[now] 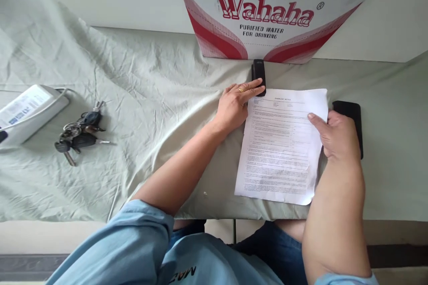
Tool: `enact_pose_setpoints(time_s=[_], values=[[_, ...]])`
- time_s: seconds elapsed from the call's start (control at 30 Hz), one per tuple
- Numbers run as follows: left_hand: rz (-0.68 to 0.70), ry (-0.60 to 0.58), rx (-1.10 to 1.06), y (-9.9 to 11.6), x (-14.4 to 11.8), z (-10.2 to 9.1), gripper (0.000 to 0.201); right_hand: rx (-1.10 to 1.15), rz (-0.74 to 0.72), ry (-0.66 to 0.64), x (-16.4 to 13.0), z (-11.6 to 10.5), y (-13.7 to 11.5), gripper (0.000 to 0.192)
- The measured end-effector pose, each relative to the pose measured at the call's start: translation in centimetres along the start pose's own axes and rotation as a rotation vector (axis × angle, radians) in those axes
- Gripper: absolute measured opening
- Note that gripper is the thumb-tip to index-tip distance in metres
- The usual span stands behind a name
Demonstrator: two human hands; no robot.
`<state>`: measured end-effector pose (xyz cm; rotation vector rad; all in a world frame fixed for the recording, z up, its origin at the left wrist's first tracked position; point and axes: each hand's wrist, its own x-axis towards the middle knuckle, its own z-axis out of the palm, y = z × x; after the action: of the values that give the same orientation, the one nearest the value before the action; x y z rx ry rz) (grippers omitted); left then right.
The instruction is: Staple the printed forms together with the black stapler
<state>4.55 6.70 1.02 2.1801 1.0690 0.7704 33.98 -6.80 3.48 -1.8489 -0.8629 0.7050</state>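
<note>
A printed sheet of paper (pixel 277 151) lies on the cloth-covered table, its top line reading "Overleaf Notes"; whether more sheets lie beneath it I cannot tell. At its upper left corner stands a black stapler (pixel 258 70), pointing away from me. My left hand (pixel 236 104), with a ring on one finger, has two fingers across the stapler's near end; its thumb is mostly hidden. My right hand (pixel 339 135) pinches the sheet's right edge, thumb on top and fingers underneath. Partly behind that hand lies a black phone-like slab (pixel 357 120).
A large Wahaha water carton (pixel 267 46) stands at the back, against a white surface, just beyond the stapler. To the left lie a bunch of keys (pixel 82 131) and a white item with a cable (pixel 36 115). Wrinkled pale green cloth (pixel 160 75) covers the table.
</note>
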Motion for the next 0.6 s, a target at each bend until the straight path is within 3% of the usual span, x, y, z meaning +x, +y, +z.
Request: enact_pose_setpoints(time_s=[0.1, 0.17, 0.23, 0.33, 0.37, 0.47, 0.6], values=[[0.096, 0.023, -0.143, -0.9, 0.1, 0.1, 0.08, 0.029, 0.133, -0.146, -1.5, -1.8, -1.2, 0.058], [0.073, 0.061, -0.189, -0.9, 0.2, 0.0, 0.076, 0.064, 0.165, -0.186, -2.4, -2.9, -1.9, 0.062], [-0.054, 0.154, -0.211, -0.4, 0.1, -0.2, 0.067, 0.11, 0.152, -0.136, -3.0, -3.6, -2.4, 0.059], [-0.278, 0.294, -0.296, 0.9, 0.0, -0.8, 0.03, 0.202, 0.105, -0.007, -3.2, -3.3, -2.9, 0.05], [-0.332, 0.285, -0.355, 1.2, 0.0, -1.0, 0.033, 0.23, 0.087, 0.035, -3.1, -2.9, -2.9, 0.047], [-0.381, 0.137, -0.633, 1.8, -0.2, -1.7, 0.072, 0.27, 0.048, 0.125, -2.6, -1.7, -2.9, 0.041], [-0.282, -0.152, -0.858, 1.4, -0.4, -2.0, 0.06, 0.266, 0.039, 0.182, -2.2, -0.7, -2.8, 0.041]])
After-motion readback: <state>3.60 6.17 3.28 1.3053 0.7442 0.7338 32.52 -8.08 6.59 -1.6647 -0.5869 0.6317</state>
